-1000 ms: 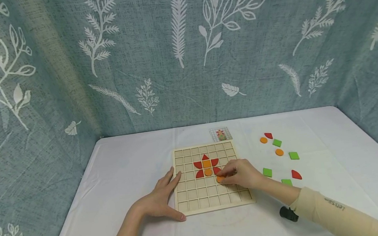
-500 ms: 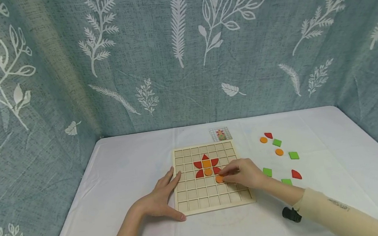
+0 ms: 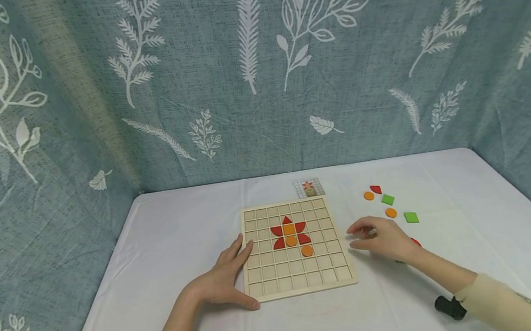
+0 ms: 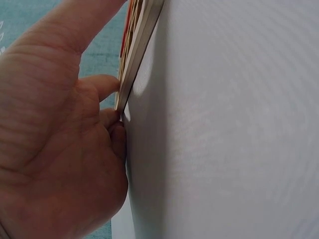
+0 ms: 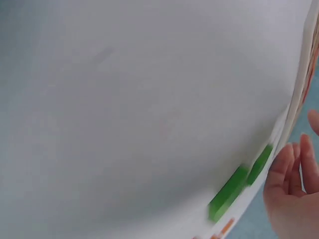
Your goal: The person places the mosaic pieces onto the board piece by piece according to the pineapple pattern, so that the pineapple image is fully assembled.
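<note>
A wooden grid board (image 3: 277, 272) lies on the table. In its cells are an orange square (image 3: 289, 229), an orange disc (image 3: 291, 241), a red triangle (image 3: 286, 220) and several red quarter-round tiles (image 3: 304, 238). Lower and to the right is another orange disc (image 3: 307, 250). My left hand (image 3: 222, 283) rests against the board's left side, fingers stretched along the edge and thumb at the near corner; the left wrist view shows the fingers (image 4: 102, 87) touching the rim. Right of the board hovers my right hand (image 3: 382, 238), fingers loosely bent, nothing between them.
Loose tiles lie to the right: green squares (image 3: 411, 217), orange discs (image 3: 391, 212) and red quarter-rounds (image 3: 376, 189), some partly hidden by my right hand. A small pattern card (image 3: 309, 188) lies behind the board. A patterned curtain (image 3: 237, 82) surrounds the table.
My right hand has let go of the lower orange disc, leaving it on the board, and has moved right, off the board. The left hand stays put.
</note>
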### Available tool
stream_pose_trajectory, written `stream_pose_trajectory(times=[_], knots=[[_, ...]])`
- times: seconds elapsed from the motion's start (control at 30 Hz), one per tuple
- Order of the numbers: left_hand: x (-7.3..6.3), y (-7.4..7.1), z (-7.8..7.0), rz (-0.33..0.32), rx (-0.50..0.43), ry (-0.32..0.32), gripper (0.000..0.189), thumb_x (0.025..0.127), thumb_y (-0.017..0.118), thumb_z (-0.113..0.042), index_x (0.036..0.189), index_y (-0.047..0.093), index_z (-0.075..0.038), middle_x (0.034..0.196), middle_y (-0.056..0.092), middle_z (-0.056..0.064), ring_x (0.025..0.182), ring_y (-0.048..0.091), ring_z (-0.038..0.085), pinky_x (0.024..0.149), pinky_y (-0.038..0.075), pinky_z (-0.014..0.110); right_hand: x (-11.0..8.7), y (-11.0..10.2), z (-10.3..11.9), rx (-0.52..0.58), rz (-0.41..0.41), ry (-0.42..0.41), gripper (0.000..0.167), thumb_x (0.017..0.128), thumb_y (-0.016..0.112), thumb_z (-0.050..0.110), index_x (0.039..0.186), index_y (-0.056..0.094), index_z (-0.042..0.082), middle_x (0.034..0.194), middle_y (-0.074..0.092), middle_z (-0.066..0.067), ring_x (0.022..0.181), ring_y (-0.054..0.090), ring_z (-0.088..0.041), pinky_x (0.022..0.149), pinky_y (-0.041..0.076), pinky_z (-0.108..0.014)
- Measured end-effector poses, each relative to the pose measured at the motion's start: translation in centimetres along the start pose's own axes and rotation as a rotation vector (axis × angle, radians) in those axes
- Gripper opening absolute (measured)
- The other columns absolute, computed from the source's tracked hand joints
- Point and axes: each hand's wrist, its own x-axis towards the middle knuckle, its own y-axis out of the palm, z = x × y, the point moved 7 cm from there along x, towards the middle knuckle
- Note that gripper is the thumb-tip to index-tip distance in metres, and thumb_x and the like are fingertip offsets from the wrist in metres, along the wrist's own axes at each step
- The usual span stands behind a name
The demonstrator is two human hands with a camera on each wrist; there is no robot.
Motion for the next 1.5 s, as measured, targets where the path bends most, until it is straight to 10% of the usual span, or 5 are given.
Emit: stream_pose_trajectory(times=[0.47,0.9,1.5], knots=[[-0.1,-0.3,-0.2,0.0,0.003,0.006,0.127,0.059,0.09,-0.048,0.156,0.018,-0.007,0.162,-0.001,0.017,0.147,0.002,0.04,0.11,0.018,0.063,-1.1,-2.7,-3.5,-0.114,0.029,0.074,0.038,0.077,0.084,0.027,0.103,0.067,0.006,0.1,0.063,-0.003,0.094,0.052,-0.024,0.086,0.045,-0.042],[-0.1,-0.2,-0.2,0.001,0.003,0.008,0.127,0.06,0.089,-0.049,0.156,0.018,-0.007,0.162,-0.002,0.017,0.147,0.002,0.04,0.11,0.018,0.063,-1.2,-2.8,-3.8,-0.092,0.03,0.094,0.031,0.076,0.084,0.026,0.096,0.071,0.007,0.086,0.061,0.001,0.077,0.05,-0.017,0.063,0.043,-0.025],[-0.1,0.0,0.1,0.009,-0.002,-0.001,0.128,0.059,0.09,-0.048,0.156,0.018,-0.007,0.162,-0.003,0.017,0.147,0.001,0.04,0.11,0.018,0.064,0.0,0.6,-0.8,0.272,0.068,0.133,0.035,0.077,0.084,0.024,0.1,0.069,0.003,0.085,0.068,-0.004,0.079,0.065,-0.02,0.069,0.053,-0.026]])
